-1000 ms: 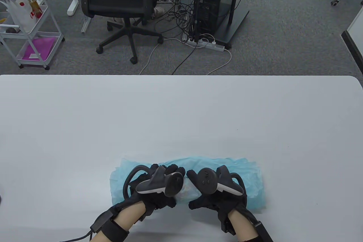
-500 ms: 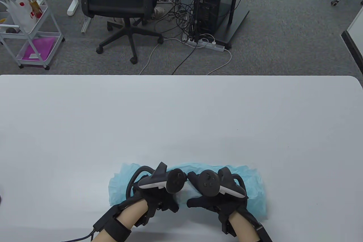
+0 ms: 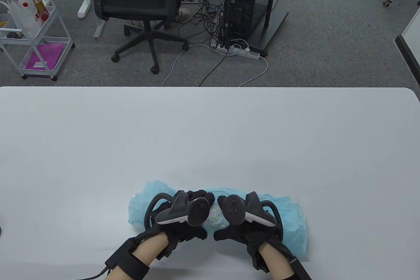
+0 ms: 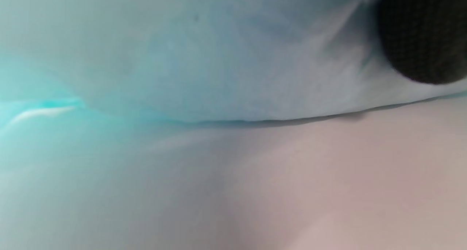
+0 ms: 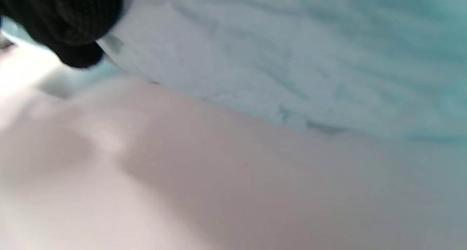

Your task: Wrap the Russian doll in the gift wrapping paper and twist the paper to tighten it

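Light blue wrapping paper (image 3: 290, 219) lies crumpled near the table's front edge, rolled round the Russian doll (image 3: 215, 218), whose pale pattern shows through the paper between my hands. My left hand (image 3: 199, 214) grips the bundle left of the doll, fingers curled over the top and thumb below. My right hand (image 3: 229, 224) grips it the same way on the right. The paper's ends flare out past both hands. In the left wrist view the paper (image 4: 219, 60) fills the top, with a fingertip (image 4: 423, 34) pressed on it. The right wrist view shows the paper (image 5: 292, 53) and a fingertip (image 5: 65, 20).
The white table (image 3: 210, 135) stretches wide beyond the bundle. Behind its far edge on the floor stand an office chair (image 3: 137, 1), a computer tower (image 3: 246, 1) with cables, and a white cart (image 3: 36, 37) at the left.
Both hands dipped toward me, then rolled back while drawing slightly closer together. The paper's ends have bunched narrower, and the doll shows through the paper between the hands again.
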Available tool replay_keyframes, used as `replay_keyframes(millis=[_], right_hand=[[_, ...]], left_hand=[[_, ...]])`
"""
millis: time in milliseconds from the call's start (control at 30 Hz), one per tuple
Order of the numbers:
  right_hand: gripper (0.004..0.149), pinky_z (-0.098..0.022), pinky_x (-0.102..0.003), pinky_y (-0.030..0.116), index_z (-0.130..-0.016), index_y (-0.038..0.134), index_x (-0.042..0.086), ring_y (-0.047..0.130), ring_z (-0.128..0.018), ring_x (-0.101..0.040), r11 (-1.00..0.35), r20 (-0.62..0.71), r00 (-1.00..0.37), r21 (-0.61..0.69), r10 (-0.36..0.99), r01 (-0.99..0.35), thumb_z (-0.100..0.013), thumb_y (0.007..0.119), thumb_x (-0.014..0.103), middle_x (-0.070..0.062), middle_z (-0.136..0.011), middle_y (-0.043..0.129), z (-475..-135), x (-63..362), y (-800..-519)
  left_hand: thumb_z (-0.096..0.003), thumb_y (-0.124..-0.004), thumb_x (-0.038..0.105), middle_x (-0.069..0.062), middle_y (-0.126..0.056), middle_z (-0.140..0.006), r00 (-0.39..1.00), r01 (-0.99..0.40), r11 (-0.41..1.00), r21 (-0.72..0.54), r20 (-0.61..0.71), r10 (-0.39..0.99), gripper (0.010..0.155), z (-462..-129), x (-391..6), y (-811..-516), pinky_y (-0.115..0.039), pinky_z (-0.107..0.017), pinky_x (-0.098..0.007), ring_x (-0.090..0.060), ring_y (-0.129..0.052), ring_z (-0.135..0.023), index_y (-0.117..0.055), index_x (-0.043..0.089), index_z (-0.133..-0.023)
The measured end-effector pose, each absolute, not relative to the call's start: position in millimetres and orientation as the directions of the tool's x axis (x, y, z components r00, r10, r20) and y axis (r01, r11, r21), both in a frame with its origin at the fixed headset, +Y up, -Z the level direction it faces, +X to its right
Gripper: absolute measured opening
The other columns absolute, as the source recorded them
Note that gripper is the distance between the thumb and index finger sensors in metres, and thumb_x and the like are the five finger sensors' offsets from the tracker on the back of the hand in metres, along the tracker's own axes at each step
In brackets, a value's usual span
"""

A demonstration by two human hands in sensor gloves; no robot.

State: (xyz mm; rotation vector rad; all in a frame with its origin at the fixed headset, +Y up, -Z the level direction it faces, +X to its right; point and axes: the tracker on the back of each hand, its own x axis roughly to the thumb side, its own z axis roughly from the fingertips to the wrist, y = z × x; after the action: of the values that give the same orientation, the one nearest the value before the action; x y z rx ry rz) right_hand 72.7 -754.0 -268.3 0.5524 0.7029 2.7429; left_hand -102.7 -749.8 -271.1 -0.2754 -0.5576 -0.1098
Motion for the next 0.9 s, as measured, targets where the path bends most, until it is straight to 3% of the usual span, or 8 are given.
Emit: replay_keyframes(millis=[100, 233, 333, 467, 600, 667, 833, 900], right_hand=[[0.101, -0.079, -0.062, 0.049, -0.112, 0.028, 0.022, 0.069, -0.097, -0.026, -0.789, 0.254, -0.873, 0.578, 0.418, -0.209, -0.038, 0.081, 0.066, -0.005, -0.115, 0.054, -276, 82, -757], [0.100, -0.080, -0.063, 0.045, -0.112, 0.026, 0.024, 0.066, -0.099, -0.026, -0.794, 0.262, -0.863, 0.565, 0.432, -0.226, -0.039, 0.079, 0.066, -0.005, -0.117, 0.051, -274, 87, -758], [0.095, -0.082, -0.066, 0.034, -0.112, 0.025, 0.026, 0.054, -0.111, -0.030, -0.859, 0.305, -0.880, 0.476, 0.363, -0.189, -0.042, 0.076, 0.065, -0.003, -0.122, 0.042, -267, 86, -750], [0.085, -0.085, -0.065, 0.029, -0.111, 0.025, 0.028, 0.051, -0.113, -0.027, -0.940, 0.376, -0.903, 0.332, 0.207, -0.076, -0.047, 0.070, 0.062, 0.000, -0.122, 0.040, -255, 77, -737], [0.102, -0.083, -0.067, 0.034, -0.110, 0.013, 0.023, 0.052, -0.113, -0.027, -0.950, 0.404, -0.911, 0.307, 0.080, 0.053, -0.041, 0.076, 0.064, -0.003, -0.123, 0.036, -250, 66, -743], [0.100, -0.085, -0.064, 0.037, -0.110, 0.012, 0.026, 0.055, -0.112, -0.023, -0.954, 0.387, -0.921, 0.291, 0.049, 0.071, -0.043, 0.077, 0.062, 0.001, -0.122, 0.036, -252, 65, -744], [0.100, -0.086, -0.063, 0.041, -0.111, 0.021, 0.026, 0.065, -0.106, -0.022, -0.927, 0.346, -0.921, 0.374, 0.178, -0.038, -0.040, 0.081, 0.064, 0.001, -0.119, 0.048, -262, 71, -745], [0.099, -0.084, -0.064, 0.043, -0.111, 0.028, 0.024, 0.070, -0.103, -0.023, -0.895, 0.318, -0.907, 0.430, 0.276, -0.122, -0.038, 0.083, 0.064, 0.000, -0.117, 0.053, -266, 78, -748]], left_hand=[[-0.0240, -0.081, 0.070, 0.009, -0.034, -0.116, 0.825, 0.242, 0.959, -0.148, 0.552, -0.123, 0.107, -267, -98, -751, -0.049, -0.084, -0.052, -0.023, -0.061, -0.111, -0.017, 0.039, -0.104], [-0.0239, -0.082, 0.069, 0.009, -0.041, -0.114, 0.832, 0.213, 0.963, -0.164, 0.547, -0.091, 0.104, -267, -95, -751, -0.052, -0.083, -0.051, -0.022, -0.069, -0.106, -0.022, 0.040, -0.104], [-0.0244, -0.081, 0.069, 0.008, -0.043, -0.113, 0.848, 0.179, 0.957, -0.230, 0.529, -0.032, 0.103, -272, -96, -753, -0.055, -0.082, -0.051, -0.023, -0.073, -0.103, -0.024, 0.038, -0.104], [-0.0256, -0.082, 0.068, 0.005, -0.046, -0.112, 0.869, 0.074, 0.932, -0.355, 0.482, 0.115, 0.103, -281, -103, -756, -0.056, -0.080, -0.051, -0.026, -0.074, -0.101, -0.026, 0.037, -0.105], [-0.0262, -0.082, 0.068, 0.005, -0.043, -0.113, 0.867, 0.057, 0.916, -0.397, 0.474, 0.151, 0.103, -284, -107, -757, -0.055, -0.081, -0.051, -0.027, -0.072, -0.102, -0.024, 0.036, -0.105], [-0.0265, -0.082, 0.067, 0.003, -0.041, -0.114, 0.867, 0.054, 0.922, -0.384, 0.475, 0.147, 0.104, -281, -107, -758, -0.052, -0.081, -0.052, -0.028, -0.069, -0.103, -0.022, 0.035, -0.105], [-0.0242, -0.079, 0.071, 0.006, -0.035, -0.115, 0.797, 0.354, 0.935, 0.013, 0.519, -0.309, 0.107, -260, -90, -751, -0.052, -0.083, -0.051, -0.022, -0.066, -0.108, -0.017, 0.035, -0.104], [-0.0235, -0.079, 0.071, 0.006, -0.039, -0.115, 0.766, 0.394, 0.916, 0.074, 0.524, -0.372, 0.107, -253, -83, -750, -0.054, -0.083, -0.050, -0.020, -0.070, -0.107, -0.019, 0.035, -0.105]])
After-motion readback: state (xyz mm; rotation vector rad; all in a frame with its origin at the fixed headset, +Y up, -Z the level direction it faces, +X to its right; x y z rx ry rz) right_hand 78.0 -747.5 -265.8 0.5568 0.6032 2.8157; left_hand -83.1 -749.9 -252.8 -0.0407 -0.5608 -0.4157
